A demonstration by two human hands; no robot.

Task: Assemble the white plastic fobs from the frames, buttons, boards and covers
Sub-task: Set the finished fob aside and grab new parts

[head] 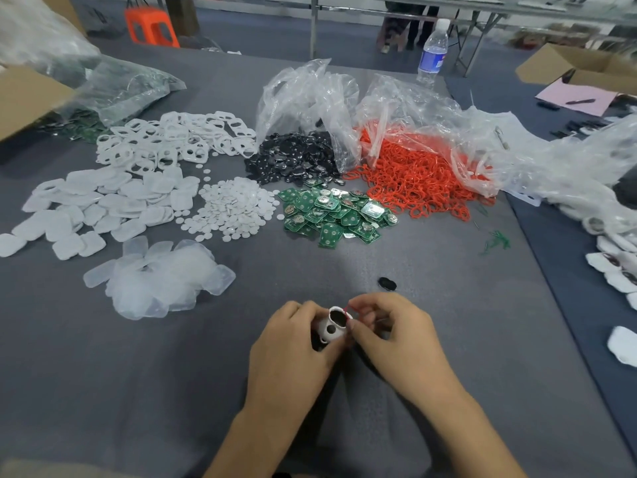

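Note:
My left hand (289,350) grips a white plastic fob frame (333,326) with dark buttons showing through its openings, held tilted above the grey table. My right hand (393,336) pinches a thin red ring (355,308) at the frame's upper right edge. One loose black button piece (387,283) lies just beyond my hands. Farther back are heaps of white frames (172,138), white covers (96,205), small white discs (231,210), black buttons (296,160), green boards (337,213) and red rings (420,181).
Translucent soft covers (162,277) are piled at left front. Crumpled clear bags (310,98) sit behind the parts. A water bottle (432,53) stands at the back. Finished white fobs (617,267) lie along the right edge, and a cardboard box (24,94) sits far left.

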